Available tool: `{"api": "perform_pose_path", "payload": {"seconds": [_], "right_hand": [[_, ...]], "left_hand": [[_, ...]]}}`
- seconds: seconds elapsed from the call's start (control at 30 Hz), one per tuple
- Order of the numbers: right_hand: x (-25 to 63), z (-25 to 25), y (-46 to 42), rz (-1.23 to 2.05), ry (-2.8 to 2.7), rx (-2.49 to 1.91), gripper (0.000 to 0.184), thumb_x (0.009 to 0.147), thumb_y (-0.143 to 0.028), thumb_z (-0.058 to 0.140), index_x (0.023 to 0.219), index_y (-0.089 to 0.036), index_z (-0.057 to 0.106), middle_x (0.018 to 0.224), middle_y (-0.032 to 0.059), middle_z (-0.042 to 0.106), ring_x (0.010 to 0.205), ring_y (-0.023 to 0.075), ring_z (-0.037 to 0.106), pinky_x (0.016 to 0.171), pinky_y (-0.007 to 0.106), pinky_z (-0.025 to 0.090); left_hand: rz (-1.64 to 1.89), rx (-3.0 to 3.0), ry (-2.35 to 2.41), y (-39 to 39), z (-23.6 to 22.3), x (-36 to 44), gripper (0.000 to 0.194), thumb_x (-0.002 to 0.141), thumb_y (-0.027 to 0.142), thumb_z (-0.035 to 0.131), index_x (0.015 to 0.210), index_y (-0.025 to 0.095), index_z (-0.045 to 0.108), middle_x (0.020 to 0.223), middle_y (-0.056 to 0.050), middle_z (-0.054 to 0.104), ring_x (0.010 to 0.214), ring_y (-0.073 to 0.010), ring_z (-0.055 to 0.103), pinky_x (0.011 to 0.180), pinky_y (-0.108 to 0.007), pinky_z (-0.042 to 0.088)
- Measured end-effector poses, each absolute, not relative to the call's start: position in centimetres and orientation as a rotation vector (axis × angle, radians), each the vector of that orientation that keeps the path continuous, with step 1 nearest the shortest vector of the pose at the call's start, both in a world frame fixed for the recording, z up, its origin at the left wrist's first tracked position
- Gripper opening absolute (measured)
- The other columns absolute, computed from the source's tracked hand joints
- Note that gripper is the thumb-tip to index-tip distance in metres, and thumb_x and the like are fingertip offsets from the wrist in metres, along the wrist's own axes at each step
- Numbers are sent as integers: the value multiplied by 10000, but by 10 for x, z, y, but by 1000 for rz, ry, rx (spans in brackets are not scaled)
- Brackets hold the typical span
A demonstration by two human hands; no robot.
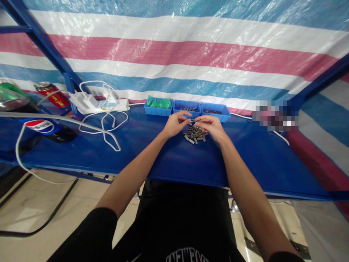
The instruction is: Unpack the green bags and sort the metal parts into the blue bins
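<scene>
My left hand (176, 124) and my right hand (209, 126) meet above the blue table, fingertips pinched together around a small dark metal part (192, 120). Its exact kind is too small to make out. Just below the fingers lies a loose pile of small metal pieces (195, 134), some silvery cylinders and some thin brassy pins. Behind my hands three blue bins stand in a row. Green plastic pieces or bags fill the left bin (158, 110). Dark small parts lie in the middle bin (177, 108), and thin dark pieces in the right bin (224, 113).
At the left are a power strip (124, 104) with chargers, tangled white cables (105, 127), a cola bottle (54, 129) and a red can (53, 95). A striped plastic sheet (174, 51) hangs behind the blue table (174, 163). A blurred-out patch covers something at the back right.
</scene>
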State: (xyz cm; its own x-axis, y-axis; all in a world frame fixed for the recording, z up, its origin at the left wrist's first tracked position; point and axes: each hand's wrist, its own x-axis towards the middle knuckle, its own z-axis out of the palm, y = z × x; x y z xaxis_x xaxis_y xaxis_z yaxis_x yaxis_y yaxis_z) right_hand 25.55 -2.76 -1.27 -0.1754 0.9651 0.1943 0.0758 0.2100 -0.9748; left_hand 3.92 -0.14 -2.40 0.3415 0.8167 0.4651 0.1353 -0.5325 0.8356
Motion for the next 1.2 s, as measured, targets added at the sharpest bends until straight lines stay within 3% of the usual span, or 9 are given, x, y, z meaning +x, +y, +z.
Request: {"api": "perform_pose_path", "payload": {"seconds": [0.3,0.5,0.57,0.63,0.7,0.77,0.97,1.2], "right_hand": [[257,-20,-20,1096,-1410,-1047,323,661,-445,896,878,-221,813,714,17,737,519,107,514,474,261,355],[265,-23,-11,874,-1336,-1128,363,668,-498,858,885,-213,797,678,15,712,493,118,489,456,275,370],[271,-25,-6,736,-1251,-1167,389,692,-503,827,939,-204,790,746,34,742,515,127,526,467,275,399],[277,-28,-1,646,-1184,-1194,463,702,-500,803,1057,-204,774,941,76,791,578,146,603,489,277,449],[281,-31,2,630,-1170,-1208,576,687,-478,803,1194,-215,735,1149,114,780,652,170,668,514,285,495],[282,-33,3,647,-1171,-1220,634,669,-445,808,1253,-219,707,1229,131,760,676,183,693,522,289,518],[278,-33,1,663,-1222,-1213,468,711,-408,773,1130,-202,732,1166,124,775,635,165,675,506,281,520],[274,-33,-1,708,-1216,-1190,411,700,-399,783,1059,-201,743,1083,105,793,590,155,660,498,280,508]], "left_hand": [[1215,1907,824,-4,-22,40,339,863,331,769,1143,156,696,868,-55,792,789,-177,747,784,-279,571],[1124,2126,979,-2,-24,38,183,860,295,752,999,178,731,761,-7,758,687,-154,701,724,-267,540],[1014,2234,969,-2,-26,37,138,848,260,749,957,175,753,752,-9,754,686,-157,693,718,-270,532],[928,2295,949,-3,-28,37,127,826,232,761,934,166,766,775,-24,759,703,-164,696,709,-270,527],[869,2325,943,-3,-29,37,127,809,192,758,932,162,770,787,-29,760,710,-166,698,703,-266,525],[839,2338,941,-2,-31,37,136,807,142,733,937,164,767,789,-24,759,716,-162,701,714,-262,525],[814,2367,933,0,-34,36,167,840,96,684,989,157,728,769,-9,732,697,-152,669,711,-257,509],[855,2454,906,3,-29,30,164,880,98,615,997,156,715,874,-55,706,787,-170,664,782,-292,540]]}}
